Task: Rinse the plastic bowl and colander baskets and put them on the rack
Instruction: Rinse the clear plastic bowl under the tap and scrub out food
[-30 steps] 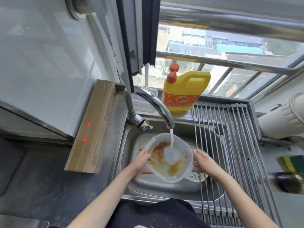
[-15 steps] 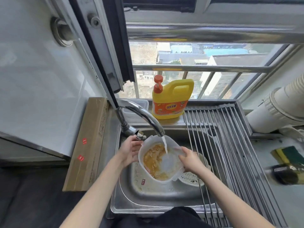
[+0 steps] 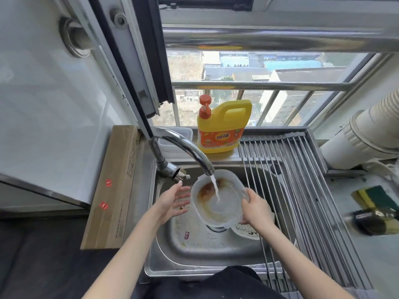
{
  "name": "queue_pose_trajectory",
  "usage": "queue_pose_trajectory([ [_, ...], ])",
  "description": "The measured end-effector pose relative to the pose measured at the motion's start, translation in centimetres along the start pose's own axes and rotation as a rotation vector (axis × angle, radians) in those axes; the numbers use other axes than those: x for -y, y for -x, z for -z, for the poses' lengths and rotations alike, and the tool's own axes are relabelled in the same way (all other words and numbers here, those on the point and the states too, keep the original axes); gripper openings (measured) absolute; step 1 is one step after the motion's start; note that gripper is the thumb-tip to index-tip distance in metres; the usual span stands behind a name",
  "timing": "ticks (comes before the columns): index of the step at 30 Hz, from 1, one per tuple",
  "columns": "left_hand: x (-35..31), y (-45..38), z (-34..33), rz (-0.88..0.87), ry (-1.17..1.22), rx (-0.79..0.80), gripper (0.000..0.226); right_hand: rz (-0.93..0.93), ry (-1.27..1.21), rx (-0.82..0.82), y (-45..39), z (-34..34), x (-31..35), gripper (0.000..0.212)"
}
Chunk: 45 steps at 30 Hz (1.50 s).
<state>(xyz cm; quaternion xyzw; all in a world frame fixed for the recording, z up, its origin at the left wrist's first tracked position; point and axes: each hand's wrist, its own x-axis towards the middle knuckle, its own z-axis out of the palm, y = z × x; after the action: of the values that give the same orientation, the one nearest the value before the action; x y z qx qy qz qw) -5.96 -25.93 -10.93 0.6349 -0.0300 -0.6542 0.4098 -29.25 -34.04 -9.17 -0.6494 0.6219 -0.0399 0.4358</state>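
A translucent white plastic bowl (image 3: 224, 208) with orange-brown residue is held tilted under the running faucet (image 3: 190, 152), above the steel sink (image 3: 194, 255). My right hand (image 3: 255, 209) grips the bowl's right rim. Just left of the bowl, my left hand (image 3: 172, 201) is spread open, apart from it. Water streams onto the bowl's inside. A white colander basket (image 3: 246, 230) lies in the sink under the bowl, mostly hidden. The metal roll-up rack (image 3: 302, 201) spans the sink's right half.
A yellow detergent jug (image 3: 222, 128) stands behind the sink beside a clear plastic container (image 3: 179, 134). A long cardboard box (image 3: 116, 182) lies on the left counter edge. A sponge (image 3: 373, 195) and a dark blurred object (image 3: 371, 221) sit on the right counter.
My left hand has let go of the bowl's left rim and opened. The bowl now hangs from my right hand alone, and much of the residue has washed off.
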Motion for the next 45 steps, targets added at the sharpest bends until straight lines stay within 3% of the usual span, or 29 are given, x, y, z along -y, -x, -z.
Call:
queue_pose_trajectory([
  [4, -0.9, -0.4, -0.2, 0.013, 0.21, -0.038, 0.038, -0.024, -0.122, 0.078, -0.2, -0.1, 0.2, 0.03],
  [9, -2.7, -0.6, -1.3, 0.099, 0.85, 0.076, 0.035, -0.161, -0.202, 0.115, -0.6, -0.6, 0.0, 0.033],
  [12, -4.0, -1.2, -2.3, 0.138, 1.083, 0.13, 0.036, -0.192, -0.232, 0.132, -0.5, -0.9, 0.0, 0.031],
  [19, -5.0, -2.8, -2.7, 0.218, 1.227, 0.03, 0.037, -0.231, -0.271, 0.179, -0.4, -1.7, 0.5, 0.038],
  [22, -5.3, -1.8, -3.3, 0.184, 1.176, -0.008, 0.028, -0.232, -0.286, 0.193, -0.4, -1.8, 0.5, 0.038],
  [24, -5.1, -1.2, -2.9, 0.142, 0.991, -0.015, 0.023, -0.219, -0.281, 0.201, -0.2, -1.6, 0.6, 0.035],
  [26, -4.4, -0.2, -1.9, 0.075, 0.574, -0.101, 0.024, -0.207, -0.27, 0.207, 0.0, -1.4, 0.7, 0.031],
  [29, -1.9, 0.8, 0.2, -0.146, -0.075, -0.482, 0.033, -0.16, -0.232, 0.208, 0.2, -1.6, 0.9, 0.032],
  [30, -0.9, 1.4, 0.6, -0.152, -0.169, -0.457, 0.037, -0.146, -0.221, 0.207, 0.2, -1.8, 0.9, 0.034],
  [33, 2.2, 2.5, -0.1, 0.168, -0.152, 0.011, 0.056, -0.109, -0.215, 0.228, 0.6, -2.3, 1.2, 0.035],
  [34, 3.3, 2.3, -0.6, 0.206, -0.09, 0.072, 0.06, -0.086, -0.215, 0.243, 0.8, -2.4, 1.3, 0.034],
  [37, 5.1, 1.5, -1.4, 0.14, 0.125, -0.029, 0.048, -0.011, -0.193, 0.299, 0.4, -1.1, 1.7, 0.028],
  [42, 6.3, 1.1, -0.7, 0.061, 0.056, -0.093, 0.057, 0.187, 0.015, 0.198, -4.8, 1.1, 4.7, 0.039],
  [45, 6.4, 1.5, -0.8, 0.053, 0.03, -0.129, 0.06, 0.44, 0.193, 0.361, -6.9, 0.5, 8.9, 0.037],
])
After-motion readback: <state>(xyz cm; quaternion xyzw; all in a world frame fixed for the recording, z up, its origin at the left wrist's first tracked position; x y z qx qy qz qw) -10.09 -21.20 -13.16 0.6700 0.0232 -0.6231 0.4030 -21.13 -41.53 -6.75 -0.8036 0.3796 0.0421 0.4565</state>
